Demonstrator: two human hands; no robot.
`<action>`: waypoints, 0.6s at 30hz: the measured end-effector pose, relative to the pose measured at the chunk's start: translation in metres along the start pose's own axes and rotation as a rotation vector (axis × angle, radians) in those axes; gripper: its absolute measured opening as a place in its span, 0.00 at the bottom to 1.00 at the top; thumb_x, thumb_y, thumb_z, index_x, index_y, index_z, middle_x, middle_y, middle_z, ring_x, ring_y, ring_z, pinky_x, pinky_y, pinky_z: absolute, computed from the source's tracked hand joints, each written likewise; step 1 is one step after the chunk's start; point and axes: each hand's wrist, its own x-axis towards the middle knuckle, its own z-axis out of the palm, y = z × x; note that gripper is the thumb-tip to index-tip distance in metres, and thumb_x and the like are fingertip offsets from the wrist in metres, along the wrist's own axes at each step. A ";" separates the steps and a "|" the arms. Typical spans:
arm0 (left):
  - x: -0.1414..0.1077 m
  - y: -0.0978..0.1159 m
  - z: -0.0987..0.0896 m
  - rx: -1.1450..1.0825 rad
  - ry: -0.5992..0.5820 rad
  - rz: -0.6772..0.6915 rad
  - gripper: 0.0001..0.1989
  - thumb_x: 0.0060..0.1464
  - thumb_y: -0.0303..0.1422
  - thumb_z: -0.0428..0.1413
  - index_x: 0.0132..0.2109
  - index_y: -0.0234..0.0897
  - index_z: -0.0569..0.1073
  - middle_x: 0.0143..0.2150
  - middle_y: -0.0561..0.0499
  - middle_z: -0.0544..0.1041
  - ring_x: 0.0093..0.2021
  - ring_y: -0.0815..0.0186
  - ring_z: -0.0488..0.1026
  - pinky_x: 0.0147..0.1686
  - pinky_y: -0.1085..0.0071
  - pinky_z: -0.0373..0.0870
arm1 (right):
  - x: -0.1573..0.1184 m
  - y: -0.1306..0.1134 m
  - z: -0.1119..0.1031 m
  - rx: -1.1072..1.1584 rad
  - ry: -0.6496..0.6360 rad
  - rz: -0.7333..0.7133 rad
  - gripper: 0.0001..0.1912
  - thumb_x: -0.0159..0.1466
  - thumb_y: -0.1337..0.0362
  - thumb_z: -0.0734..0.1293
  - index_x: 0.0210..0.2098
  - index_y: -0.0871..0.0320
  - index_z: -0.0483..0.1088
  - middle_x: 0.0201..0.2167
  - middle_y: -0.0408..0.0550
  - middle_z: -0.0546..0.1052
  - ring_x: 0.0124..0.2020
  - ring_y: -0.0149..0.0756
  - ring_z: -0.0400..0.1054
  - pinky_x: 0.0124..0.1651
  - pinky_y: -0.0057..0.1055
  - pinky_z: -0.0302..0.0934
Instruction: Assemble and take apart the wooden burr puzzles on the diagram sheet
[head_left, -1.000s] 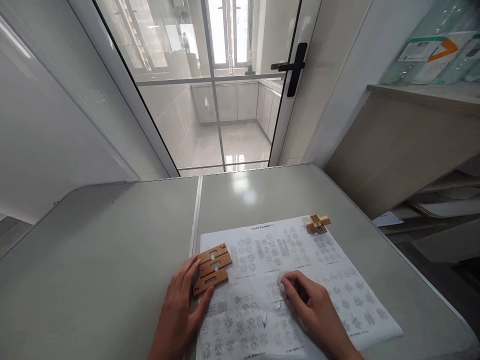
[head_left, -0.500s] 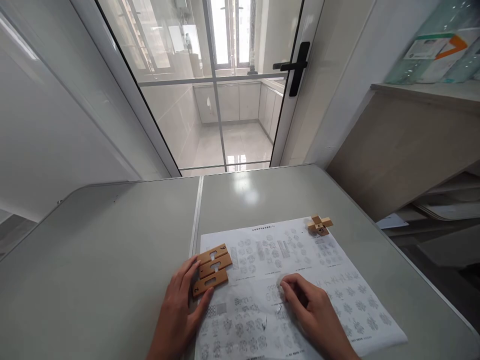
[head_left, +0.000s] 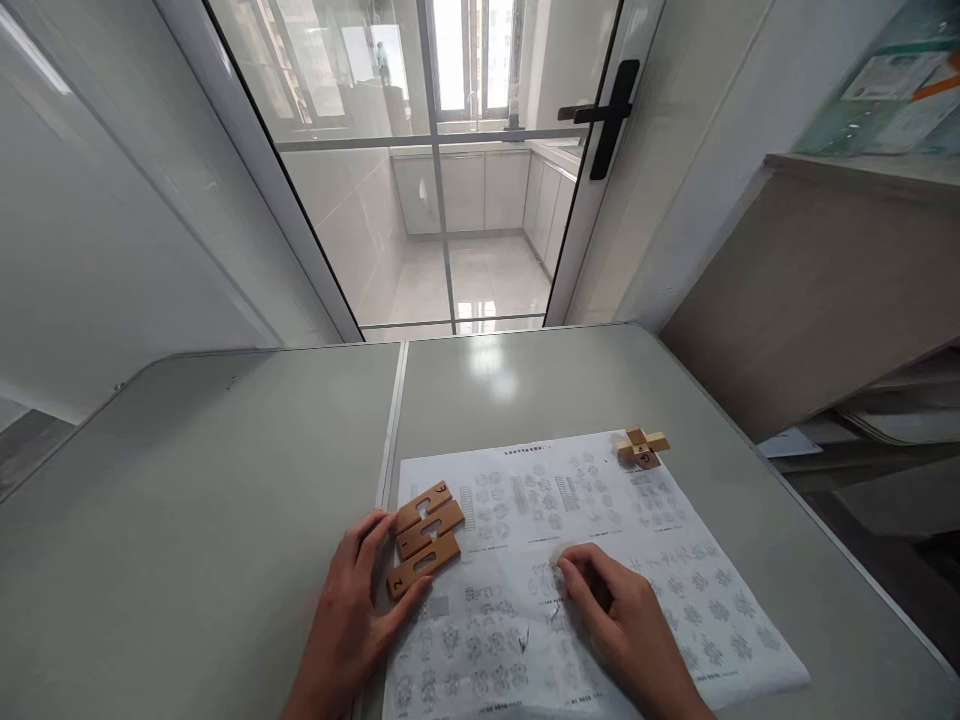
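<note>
Three flat wooden puzzle pieces (head_left: pixel 430 533) with slots and dark numbers lie side by side on the left part of the printed paper sheet (head_left: pixel 517 580). My left hand (head_left: pixel 349 600) is curved round their left ends, fingertips at the upper piece and thumb against the lowest one. Over the middle of the sheet rests my right hand (head_left: pixel 622 615), its thumb and index finger pinched together; whether anything is between them is hidden. A cross-shaped assembly of wooden pieces (head_left: pixel 642 450) sits at the sheet's upper right corner.
The sheet lies on a grey-green table (head_left: pixel 225 500) with a pale seam strip (head_left: pixel 393 420). Beyond the far edge stands a glass door with a black handle (head_left: pixel 611 118). At right, a wooden shelf unit (head_left: pixel 810 290) holds plastic bottles (head_left: pixel 885 100).
The lowest wooden piece has turned slightly and shifted right under my left hand. My right hand has barely moved. The view has shifted a little.
</note>
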 end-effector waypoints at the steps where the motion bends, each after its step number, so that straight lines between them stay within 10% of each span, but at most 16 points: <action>1: 0.000 -0.001 0.000 0.003 -0.001 0.000 0.31 0.64 0.47 0.61 0.70 0.51 0.63 0.69 0.45 0.69 0.65 0.48 0.74 0.61 0.49 0.78 | 0.000 0.000 0.000 0.000 -0.004 0.001 0.21 0.76 0.47 0.61 0.37 0.54 0.76 0.26 0.43 0.76 0.26 0.36 0.68 0.31 0.28 0.63; 18: 0.004 -0.001 -0.001 -0.006 -0.017 0.069 0.33 0.64 0.46 0.62 0.72 0.50 0.61 0.70 0.44 0.70 0.69 0.45 0.70 0.67 0.42 0.70 | -0.001 0.002 0.000 -0.004 0.014 -0.006 0.19 0.76 0.49 0.61 0.37 0.54 0.75 0.26 0.43 0.76 0.26 0.36 0.69 0.31 0.28 0.63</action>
